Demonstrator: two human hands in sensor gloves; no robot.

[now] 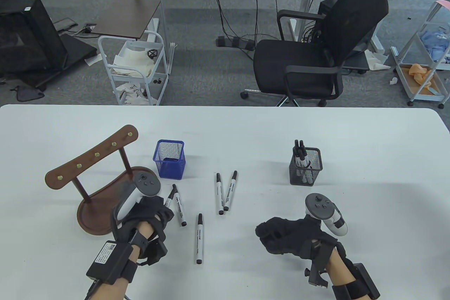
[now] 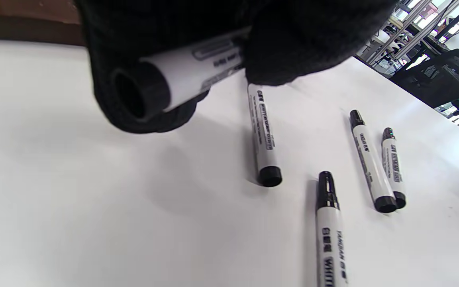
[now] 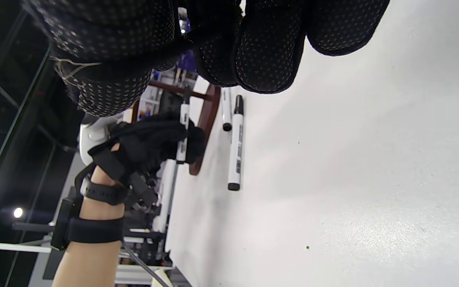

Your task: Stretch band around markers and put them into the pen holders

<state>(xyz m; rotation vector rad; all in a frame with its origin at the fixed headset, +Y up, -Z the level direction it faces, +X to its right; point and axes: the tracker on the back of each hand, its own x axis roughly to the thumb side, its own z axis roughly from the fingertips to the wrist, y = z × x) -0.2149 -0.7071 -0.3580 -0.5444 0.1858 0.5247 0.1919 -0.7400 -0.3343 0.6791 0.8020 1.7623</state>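
My left hand (image 1: 154, 214) grips one white marker with a black cap (image 1: 170, 197) just above the table; in the left wrist view the fingers (image 2: 293, 44) curl round that marker (image 2: 185, 77). Several more markers lie loose on the white table (image 1: 351, 138): one (image 1: 179, 208) beside the left hand, one (image 1: 199, 240) nearer me, and a pair (image 1: 225, 192) in the middle. My right hand (image 1: 277, 233) rests low on the table with loosely curled fingers (image 3: 265, 52), and I see nothing in it. No band is visible.
A blue mesh pen holder (image 1: 169, 159) stands behind the left hand. A black mesh holder (image 1: 305, 170) with several markers (image 1: 300, 154) in it stands at the right. A brown wooden hook rack (image 1: 95, 187) is close to the left hand's left side.
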